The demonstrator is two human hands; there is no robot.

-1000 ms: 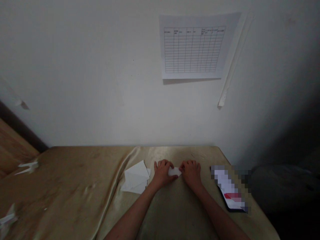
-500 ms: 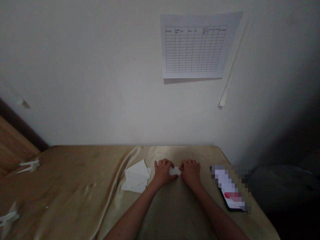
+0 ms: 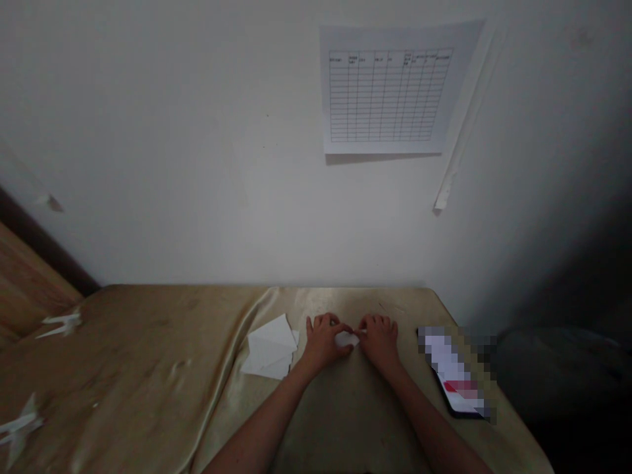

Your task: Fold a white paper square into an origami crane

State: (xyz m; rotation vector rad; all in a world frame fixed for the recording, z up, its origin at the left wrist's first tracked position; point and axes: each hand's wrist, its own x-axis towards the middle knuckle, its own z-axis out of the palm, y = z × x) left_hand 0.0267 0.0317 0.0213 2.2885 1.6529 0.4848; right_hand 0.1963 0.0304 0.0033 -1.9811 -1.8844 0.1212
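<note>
In the head view, the only one, a small white piece of paper with a pointed end (image 3: 347, 340) lies between the two hands, on the shiny gold-brown cloth cover (image 3: 153, 382) of the table. This paper I take as the landmark.

The left hand (image 3: 322, 341) is at its left side and holds it: the thumb is at the near edge and the forefinger reaches along the far edge, so the gap between them is narrow. Such a grip probably serves to keep the paper flat and prevent it from sliding. The right hand (image 3: 378, 342) is at its right end, with thumb and forefinger closed together on the tip, perhaps because so small a corner needs precise control. How firmly they press, I cannot tell.

To the left of the paper, just beyond the left hand, flat white paper pieces (image 3: 270, 349) overlap in a loose pile; this place seems convenient for reach. Much farther left lie two thin, pointed white paper shapes (image 3: 63, 322) (image 3: 22, 426), apart from the pile, possibly so that they are not crushed. To the right, past the right hand, rests a dark-edged phone with a lit screen (image 3: 461, 405), blurred by blocks, maybe placed there to be seen without obstructing the hands.
</note>
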